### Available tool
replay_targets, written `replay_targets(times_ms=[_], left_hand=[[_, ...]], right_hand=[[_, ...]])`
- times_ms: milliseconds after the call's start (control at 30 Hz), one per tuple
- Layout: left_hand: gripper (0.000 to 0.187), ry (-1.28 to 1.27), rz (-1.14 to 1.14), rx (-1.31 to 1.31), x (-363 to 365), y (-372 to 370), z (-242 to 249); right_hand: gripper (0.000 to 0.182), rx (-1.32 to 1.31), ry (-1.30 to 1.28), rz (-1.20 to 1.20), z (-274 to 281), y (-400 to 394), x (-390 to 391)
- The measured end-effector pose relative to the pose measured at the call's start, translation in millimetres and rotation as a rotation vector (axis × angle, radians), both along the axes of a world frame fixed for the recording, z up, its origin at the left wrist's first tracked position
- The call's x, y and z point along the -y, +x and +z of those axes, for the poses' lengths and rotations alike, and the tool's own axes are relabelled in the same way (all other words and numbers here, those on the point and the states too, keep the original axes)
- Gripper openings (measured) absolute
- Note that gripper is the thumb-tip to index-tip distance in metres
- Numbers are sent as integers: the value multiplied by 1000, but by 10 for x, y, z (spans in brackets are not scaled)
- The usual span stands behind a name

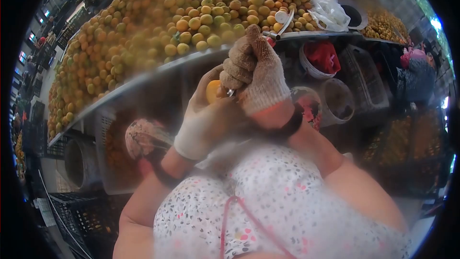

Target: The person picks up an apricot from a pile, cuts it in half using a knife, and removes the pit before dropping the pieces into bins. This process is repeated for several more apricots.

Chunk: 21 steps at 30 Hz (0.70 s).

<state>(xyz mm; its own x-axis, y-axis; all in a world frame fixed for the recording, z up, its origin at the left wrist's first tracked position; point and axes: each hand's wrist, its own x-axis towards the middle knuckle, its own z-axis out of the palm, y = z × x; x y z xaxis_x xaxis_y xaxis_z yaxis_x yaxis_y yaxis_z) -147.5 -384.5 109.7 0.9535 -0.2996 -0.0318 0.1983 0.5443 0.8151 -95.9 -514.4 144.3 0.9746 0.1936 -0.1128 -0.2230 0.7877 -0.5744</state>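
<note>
My left hand point(203, 110), in a pale, soiled glove, is closed around a round yellow-orange fruit point(213, 92). My right hand point(254, 69), in a brown-stained knit glove, makes a fist just above and right of it. From the bottom of this fist a small tool with a shiny metal end point(231, 92) pokes out close to the fruit. The rest of the tool is hidden in the fingers, so its kind does not show. Beyond both hands a large heap of similar fruit point(201, 21) covers the metal-edged table point(158, 69).
A white plastic bag point(330, 13) and a curved white-handled implement point(286, 23) lie at the table's edge. Under it stand a white bucket with red cloth point(306, 64), a round container point(338, 98) and a grey bucket point(79, 160). Black crates point(91, 220) sit lower left.
</note>
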Motion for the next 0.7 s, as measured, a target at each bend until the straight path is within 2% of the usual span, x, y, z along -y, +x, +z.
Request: replay_targets(times_ms=[33, 100, 133, 200, 233, 300, 333, 400, 467, 500, 533, 567, 600, 633, 700], left_hand=[[62, 3, -7, -2, 33, 9, -7], [65, 448, 129, 288, 79, 37, -37], [65, 448, 123, 282, 90, 65, -77], [71, 750, 193, 497, 74, 141, -167], [71, 750, 192, 495, 53, 159, -180], [75, 523, 121, 388, 23, 191, -200], [75, 523, 121, 385, 24, 206, -205], [76, 326, 101, 313, 35, 236, -211], [73, 271, 111, 283, 55, 311, -273], [70, 216, 125, 250, 46, 338, -294], [70, 220, 127, 251, -7, 367, -261], [65, 264, 31, 134, -95, 396, -199], [61, 307, -64, 19, -170, 418, -163], [61, 310, -62, 23, -218, 430, -160], [52, 49, -64, -111, -288, 427, -173]], right_hand=[[40, 0, 86, 45, -94, 59, 52], [35, -5, 173, 84, -279, 181, 120], [35, 13, 237, 144, -363, 234, 146], [35, 28, 301, 204, -460, 289, 175], [35, 2, 298, 207, -474, 309, 170], [36, -28, 297, 210, -539, 364, 173], [36, -78, 378, 264, -606, 407, 179], [37, -131, 460, 315, -685, 449, 171], [33, -171, 358, 173, -718, 489, 133], [33, -168, 361, 175, -634, 482, 121], [31, -106, 267, 102, -483, 451, 133], [29, -44, 174, 29, -400, 438, 174], [19, 229, 134, 153, -396, 472, 281], [19, 234, 137, 155, -418, 465, 287], [11, 524, -688, 22, -383, 344, 278]])
